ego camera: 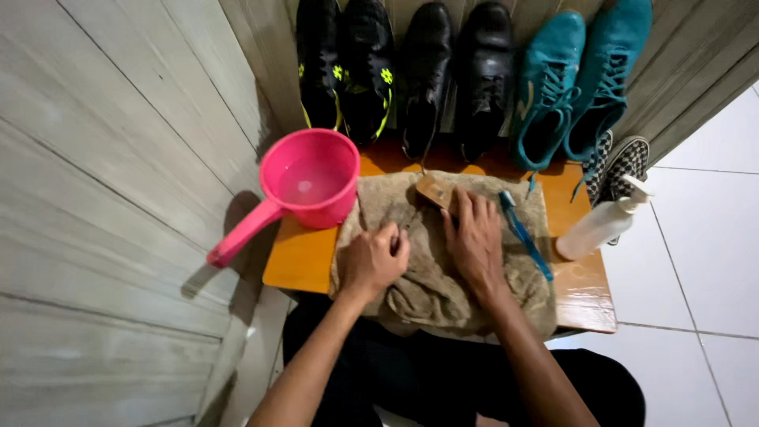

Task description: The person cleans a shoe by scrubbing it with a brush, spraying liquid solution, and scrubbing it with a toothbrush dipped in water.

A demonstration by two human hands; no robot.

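A crumpled brown towel [431, 289] covers the middle of a low orange wooden table [300, 261]. My left hand [373, 261] is closed into a fist on the towel's left part, bunching the cloth. My right hand [474, 237] lies spread on the towel, its fingertips over a wooden brush [433, 190] at the towel's far edge. Whether the fingers grip the brush or only rest on it is unclear. A blue toothbrush [523, 233] lies on the towel just right of my right hand.
A pink scoop with a long handle [308, 186], holding water, stands at the table's back left. A white pump bottle [602, 224] lies tilted at the right. Black, black leather, teal and checkered shoes [486, 75] line the wall behind. Wooden planks left, white tiles right.
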